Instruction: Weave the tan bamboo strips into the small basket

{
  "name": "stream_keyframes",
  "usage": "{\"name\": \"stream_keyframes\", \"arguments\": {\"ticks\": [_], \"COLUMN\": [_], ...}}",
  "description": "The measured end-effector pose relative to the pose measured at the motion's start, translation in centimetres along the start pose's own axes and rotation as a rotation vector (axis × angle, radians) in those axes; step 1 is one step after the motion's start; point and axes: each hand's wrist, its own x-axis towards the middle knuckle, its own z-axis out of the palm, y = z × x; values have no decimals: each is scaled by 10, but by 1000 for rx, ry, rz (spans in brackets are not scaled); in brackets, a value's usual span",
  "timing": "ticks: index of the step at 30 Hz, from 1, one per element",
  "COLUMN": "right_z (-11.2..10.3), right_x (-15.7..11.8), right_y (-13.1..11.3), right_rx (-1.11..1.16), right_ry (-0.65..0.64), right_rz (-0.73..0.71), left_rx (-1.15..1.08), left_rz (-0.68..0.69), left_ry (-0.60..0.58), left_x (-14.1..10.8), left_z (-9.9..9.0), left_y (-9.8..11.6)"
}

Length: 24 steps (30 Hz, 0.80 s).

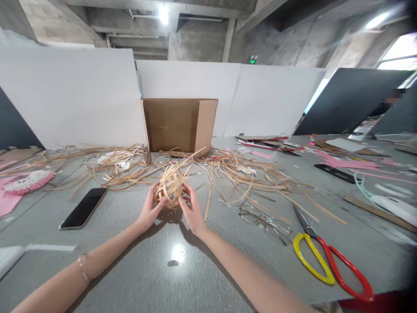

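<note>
A small round ball woven from pale strips (170, 184) is held just above the grey table (137, 269), with loose strip ends sticking out at its upper right. My left hand (151, 208) is wrapped round its left side, thumb on the front. On the right side my right hand (193, 208) grips it, thumb and fingers pressed against the weave. Behind the ball, loose strips (130, 174) lie tangled to the left, and another tangle (234, 169) spreads to the right.
An open cardboard box (206, 126) stands behind the ball. A phone (84, 208) lies at left. Glasses (267, 221) and red-and-yellow scissors (314, 256) lie at right. Pink paper (345, 161) and a black object (335, 173) are further right. White panels (182, 80) close the back.
</note>
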Motion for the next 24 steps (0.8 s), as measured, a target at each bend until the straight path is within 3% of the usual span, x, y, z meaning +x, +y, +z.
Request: {"name": "stream_keyframes", "arguments": {"ticks": [6, 12, 19, 22, 24], "right_z": [-1, -1, 8, 10, 10], "right_x": [1, 1, 2, 4, 6], "right_y": [5, 5, 11, 14, 12], "right_rx": [-15, -81, 237, 431, 495], "right_ry": [-4, -26, 34, 34, 21], "right_rz": [-47, -89, 94, 177, 234], "left_rx": [-13, 128, 327, 422, 439], "left_rz": [19, 181, 269, 440, 523], "left_ry": [-16, -5, 43, 54, -28], "left_x": [0, 1, 1, -4, -10], "left_z": [2, 4, 3, 3, 4], "left_y": [-5, -10, -13, -8, -4]}}
